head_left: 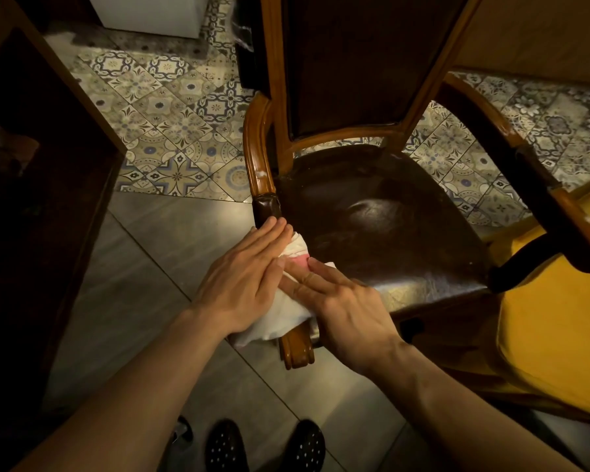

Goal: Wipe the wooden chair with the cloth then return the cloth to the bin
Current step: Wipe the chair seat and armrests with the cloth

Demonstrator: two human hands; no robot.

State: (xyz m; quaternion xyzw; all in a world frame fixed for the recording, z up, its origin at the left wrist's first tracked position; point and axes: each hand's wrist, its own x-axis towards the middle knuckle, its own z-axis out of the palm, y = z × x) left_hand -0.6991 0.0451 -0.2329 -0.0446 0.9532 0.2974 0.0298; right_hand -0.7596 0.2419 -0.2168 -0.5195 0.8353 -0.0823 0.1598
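The carved wooden chair with a dark leather seat (382,226) runs its left armrest (264,185) lengthwise away from the person, and the crumpled white cloth (280,318) drapes its near end, pressed flat under the open-palmed left hand (242,284) and right hand (348,311), neither gripping.

I see both forearms bare, no sleeves, no watch or rings on the left hand (242,284) or right hand (348,315); below, black shoes (305,446) with small pale dots
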